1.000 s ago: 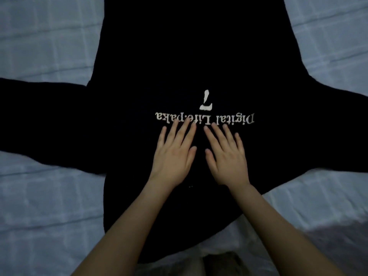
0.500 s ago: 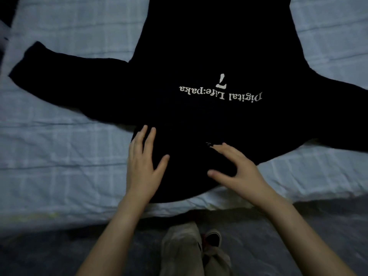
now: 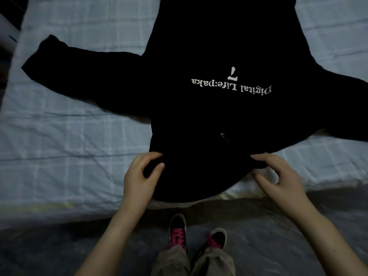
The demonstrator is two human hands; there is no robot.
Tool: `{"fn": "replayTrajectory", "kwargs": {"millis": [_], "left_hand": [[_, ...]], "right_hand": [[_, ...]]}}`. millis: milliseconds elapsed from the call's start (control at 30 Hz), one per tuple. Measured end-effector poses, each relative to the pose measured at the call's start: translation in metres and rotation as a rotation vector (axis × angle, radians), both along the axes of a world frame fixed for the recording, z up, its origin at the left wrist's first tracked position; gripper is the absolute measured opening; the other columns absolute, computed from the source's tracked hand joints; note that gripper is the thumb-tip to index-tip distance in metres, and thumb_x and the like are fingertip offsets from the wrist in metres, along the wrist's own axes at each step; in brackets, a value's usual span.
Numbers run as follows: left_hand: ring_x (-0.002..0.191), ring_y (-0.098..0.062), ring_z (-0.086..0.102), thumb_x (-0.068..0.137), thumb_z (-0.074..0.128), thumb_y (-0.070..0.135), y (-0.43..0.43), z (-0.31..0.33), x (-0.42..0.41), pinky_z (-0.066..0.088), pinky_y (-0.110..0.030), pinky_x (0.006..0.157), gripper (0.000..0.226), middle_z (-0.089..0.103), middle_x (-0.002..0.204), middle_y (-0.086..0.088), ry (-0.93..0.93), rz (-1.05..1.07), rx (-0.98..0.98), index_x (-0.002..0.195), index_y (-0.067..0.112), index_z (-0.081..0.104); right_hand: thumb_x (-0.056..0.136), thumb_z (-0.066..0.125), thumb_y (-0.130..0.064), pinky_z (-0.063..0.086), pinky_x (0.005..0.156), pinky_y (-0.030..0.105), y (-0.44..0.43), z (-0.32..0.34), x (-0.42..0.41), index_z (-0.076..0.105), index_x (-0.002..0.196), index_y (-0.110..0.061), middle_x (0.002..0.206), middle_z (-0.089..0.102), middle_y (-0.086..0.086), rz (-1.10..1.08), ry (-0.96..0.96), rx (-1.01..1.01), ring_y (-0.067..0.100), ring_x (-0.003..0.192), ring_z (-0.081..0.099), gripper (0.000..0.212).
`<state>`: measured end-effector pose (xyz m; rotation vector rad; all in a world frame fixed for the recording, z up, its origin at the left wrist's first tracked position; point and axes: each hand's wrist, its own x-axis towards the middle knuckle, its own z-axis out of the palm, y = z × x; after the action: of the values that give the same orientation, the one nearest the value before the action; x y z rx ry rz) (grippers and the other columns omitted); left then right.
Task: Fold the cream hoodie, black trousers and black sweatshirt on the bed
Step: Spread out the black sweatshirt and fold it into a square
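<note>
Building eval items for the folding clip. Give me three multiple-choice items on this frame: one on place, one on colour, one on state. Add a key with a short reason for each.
1. Where on the black sweatshirt are the left hand and right hand?
A. At its edge nearest the person
B. On the cuffs
C. On the print

2. What colour is the lettering?
A. Red
B. Yellow
C. White

3. How do the sleeves lie?
A. Folded across the chest
B. Spread out to either side
C. Rolled into the body

Key:
1 A, both hands sit at the near edge, by the front of the bed.
2 C, the letters show white on black.
3 B, each sleeve stretches sideways over the bed.
</note>
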<state>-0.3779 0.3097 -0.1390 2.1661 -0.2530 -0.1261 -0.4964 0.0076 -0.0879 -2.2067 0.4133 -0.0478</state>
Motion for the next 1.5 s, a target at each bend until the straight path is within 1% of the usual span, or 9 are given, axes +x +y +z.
{"fn": "replayTrajectory", "kwargs": {"millis": [67,167,367,500,633,800,1067,1267,1500], "left_hand": [[0.110,0.009,0.053,0.087,0.070,0.037,0.003,0.002,0.010,0.042,-0.003,0.085,0.042,0.053,0.122,0.026,0.160,0.079,-0.045,0.127,0.037,0.056],[0.106,0.004,0.056,0.087,0.068,0.036,-0.009,0.004,0.038,0.040,-0.001,0.077,0.066,0.056,0.128,0.010,0.416,0.200,-0.157,0.146,0.027,0.038],[0.091,-0.022,0.067,0.089,0.069,0.033,-0.016,0.008,0.069,0.056,-0.035,0.086,0.017,0.070,0.101,-0.007,0.340,0.061,-0.150,0.106,0.034,0.070],[0.103,-0.007,0.063,0.091,0.065,0.027,-0.013,0.011,0.088,0.050,-0.023,0.092,0.044,0.065,0.113,-0.001,0.393,0.030,-0.225,0.133,0.020,0.054],[0.089,0.016,0.061,0.094,0.062,0.019,-0.021,0.019,0.094,0.044,-0.004,0.076,0.023,0.066,0.098,0.016,0.358,0.054,-0.283,0.116,0.026,0.061],[0.092,0.000,0.068,0.091,0.066,0.015,-0.028,0.048,0.101,0.051,-0.013,0.082,0.015,0.073,0.098,0.009,0.206,0.079,-0.339,0.104,0.019,0.071],[0.079,0.004,0.066,0.093,0.065,0.019,-0.099,0.074,0.185,0.051,-0.013,0.076,0.012,0.071,0.087,0.005,0.084,0.117,-0.336,0.100,0.014,0.073],[0.091,-0.018,0.064,0.104,0.038,0.036,-0.153,0.045,0.242,0.051,-0.032,0.083,0.042,0.065,0.106,-0.007,0.676,0.231,-0.604,0.135,0.012,0.053],[0.132,0.003,0.042,0.092,0.061,0.029,-0.118,0.033,0.204,0.034,-0.025,0.113,0.048,0.048,0.143,0.015,0.256,-0.148,-0.334,0.136,0.042,0.047]], "right_hand": [[0.087,0.068,-0.015,0.034,0.107,0.025,0.008,0.005,0.013,0.057,0.127,-0.024,0.127,0.058,-0.003,0.012,-0.051,-0.083,0.018,0.127,0.049,0.042],[0.089,0.063,-0.033,0.034,0.112,0.035,0.025,0.002,0.045,0.053,0.138,-0.018,0.138,0.053,0.001,0.010,-0.087,-0.158,0.020,0.134,0.043,0.052],[0.083,0.075,-0.033,0.038,0.106,0.041,0.033,-0.014,0.076,0.046,0.144,-0.017,0.140,0.048,0.012,-0.258,-0.072,-0.323,0.032,0.127,0.045,0.069],[0.074,0.074,-0.052,0.036,0.101,0.028,0.037,-0.025,0.049,0.033,0.148,-0.022,0.139,0.045,0.015,-0.501,0.057,-0.096,0.027,0.126,0.045,0.090],[0.083,0.076,-0.021,0.051,0.085,0.028,0.044,-0.031,0.033,0.054,0.132,-0.021,0.117,0.065,0.003,-0.510,-0.084,0.031,0.016,0.104,0.062,0.053],[0.080,0.076,-0.017,0.046,0.075,0.010,0.020,-0.003,0.058,0.062,0.122,-0.028,0.094,0.063,-0.023,-0.506,-0.279,-0.007,0.002,0.082,0.059,0.046],[0.085,0.074,-0.014,0.046,0.079,0.010,-0.077,0.015,0.154,0.068,0.112,-0.021,0.095,0.067,-0.008,-0.557,-0.370,-0.013,0.005,0.086,0.061,0.029],[0.092,0.068,-0.027,0.045,0.094,0.030,-0.120,-0.010,0.216,0.054,0.138,-0.016,0.129,0.059,0.009,-0.481,0.009,0.067,0.018,0.109,0.057,0.049],[0.093,0.054,-0.048,0.034,0.109,0.017,-0.078,0.012,0.176,0.051,0.140,-0.030,0.139,0.054,-0.015,-0.105,-0.232,-0.031,-0.001,0.131,0.046,0.051]]}}
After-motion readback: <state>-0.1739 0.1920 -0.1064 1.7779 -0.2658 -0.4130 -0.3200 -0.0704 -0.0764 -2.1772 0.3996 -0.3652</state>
